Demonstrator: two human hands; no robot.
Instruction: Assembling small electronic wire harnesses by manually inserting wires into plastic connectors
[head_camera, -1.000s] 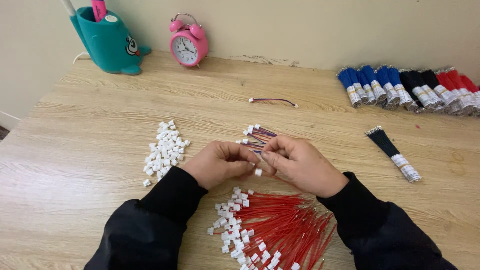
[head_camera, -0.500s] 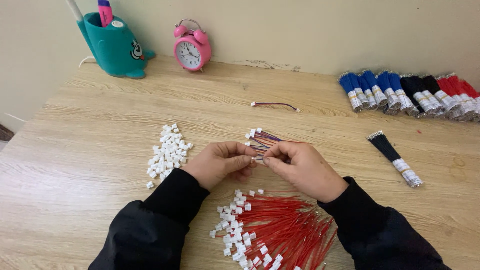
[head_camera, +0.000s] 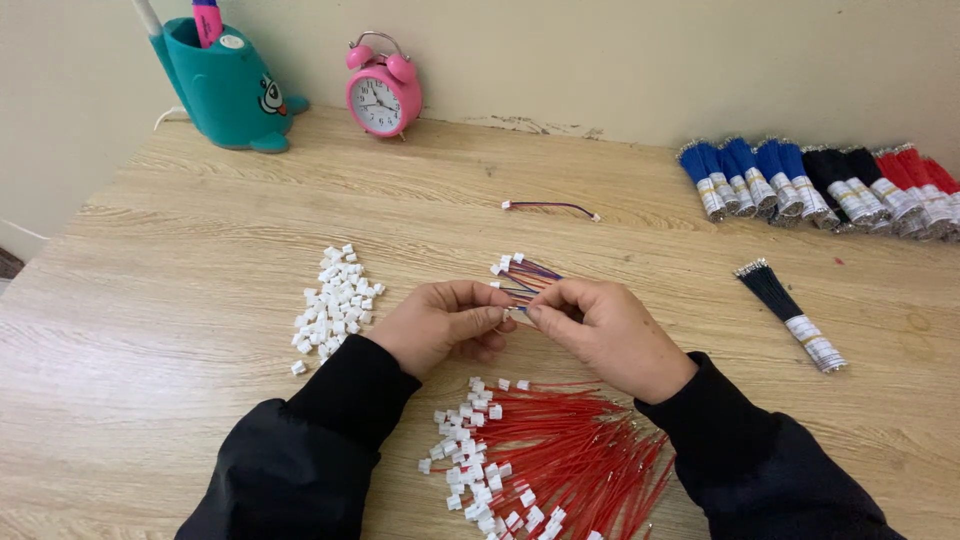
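At mid-frame we pinch a small bunch of wires with white connectors (head_camera: 522, 278) between both hands: our left hand (head_camera: 440, 325) closes thumb and fingers on its near end, our right hand (head_camera: 600, 330) pinches it from the other side. Below lies a heap of red wires (head_camera: 570, 465) on the bench (head_camera: 180, 400); left, a pile of white connectors (head_camera: 335, 305); upper right, blue, black and red wire bundles (head_camera: 820, 190); upper left, a pink alarm clock (head_camera: 382, 95)
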